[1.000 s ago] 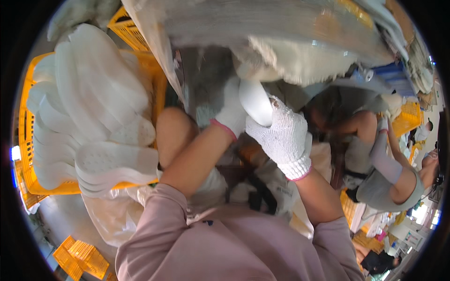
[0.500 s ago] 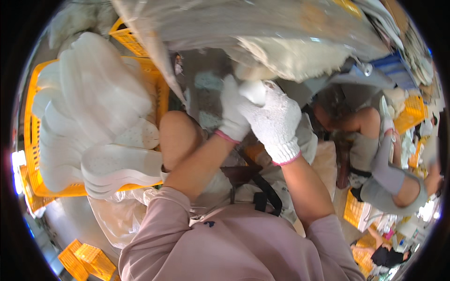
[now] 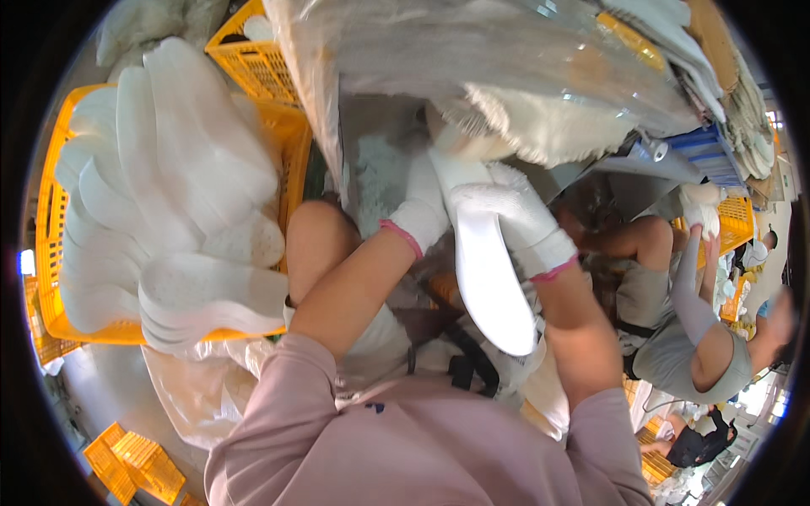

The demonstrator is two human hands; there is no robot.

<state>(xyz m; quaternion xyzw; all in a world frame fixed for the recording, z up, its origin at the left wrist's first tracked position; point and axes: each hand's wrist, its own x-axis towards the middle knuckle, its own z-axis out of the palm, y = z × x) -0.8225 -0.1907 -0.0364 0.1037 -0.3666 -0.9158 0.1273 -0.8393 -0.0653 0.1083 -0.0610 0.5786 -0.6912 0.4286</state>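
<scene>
Left of the hands stands a yellow slatted crate [image 3: 51, 253] heaped with white insole-shaped pieces [image 3: 160, 185]. Above them, clear plastic sheeting [image 3: 472, 51] covers stacked material. More yellow crates [image 3: 126, 464] sit on the pale floor [image 3: 93, 379] lower left. To the right, a seated co-worker [image 3: 683, 337] works in bright light.

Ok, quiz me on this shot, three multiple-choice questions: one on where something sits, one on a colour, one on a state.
1. Where is the stack of white insoles?
A. In the yellow crate on the person's left
B. On the person's lap
C. In a co-worker's hands

2. What colour are the glove cuffs?
A. Blue
B. Pink
C. Black

3. What is the right hand doing?
A. Hanging empty
B. Gripping a long white insole
C. Resting on the crate

Answers: 1 A, the stack fills the crate. 2 B, pink edging at both wrists. 3 B, gloved fingers wrap its upper end, with the left hand beside it.
</scene>
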